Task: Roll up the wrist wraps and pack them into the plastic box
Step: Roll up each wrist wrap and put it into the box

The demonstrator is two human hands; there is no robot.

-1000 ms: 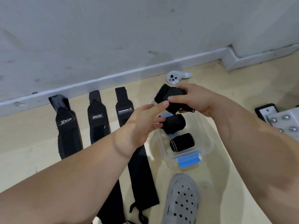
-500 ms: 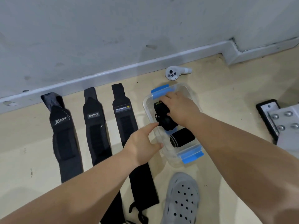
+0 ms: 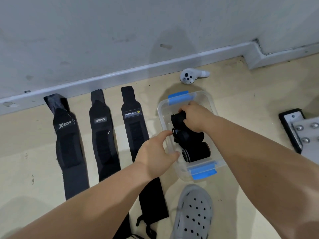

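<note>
The right hand (image 3: 195, 118) reaches down into the clear box (image 3: 161, 116), fingers curled around a rolled black wrap (image 3: 177, 119) at the far end of the box. Two more rolls lie in the box nearer the camera: a middle roll (image 3: 188, 138) touching the held one, and a near roll (image 3: 196, 153) with its coiled end facing left, just beside the near blue latch (image 3: 202, 170). The far latch (image 3: 180, 97) sits just beyond the right hand's knuckles. The left hand (image 3: 156, 152) grips the box's left wall, thumb on the inner side and fingers over the rim (the plastic shows through beneath them). Three flat wraps lie unrolled on the floor (image 3: 241, 94) to the left of the box, side by side and apart: the Xtep wrap (image 3: 66, 144), the middle wrap (image 3: 102, 135) and the Manueklear wrap (image 3: 134, 128), the last partly under the left forearm. A grey clog (image 3: 193, 214) sits just below the box, and a white controller (image 3: 189, 77) lies near the baseboard beyond it.
</note>
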